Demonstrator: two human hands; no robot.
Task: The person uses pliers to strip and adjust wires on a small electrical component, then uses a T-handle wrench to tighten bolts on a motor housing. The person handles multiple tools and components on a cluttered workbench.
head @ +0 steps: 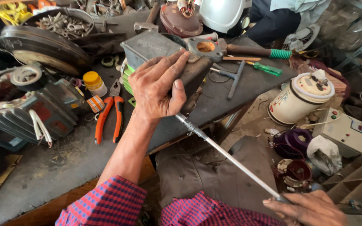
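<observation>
My left hand (158,90) grips a dark grey metal pump housing (156,46) at the workbench edge, fingers spread over its side. A round flange with an orange-brown opening (205,47) sits at the housing's top right. My right hand (311,208), at the bottom right, holds the handle end of a long silver tool shaft (231,158) that runs up and left to the underside of the housing, just below my left hand.
Orange-handled pliers (109,117), a yellow-capped jar (94,83) and an electric motor stator (19,102) lie on the grey workbench (55,167). Green-handled screwdrivers (269,68) lie at the back. A cream round appliance (300,98) and a switch box (344,130) sit on the floor.
</observation>
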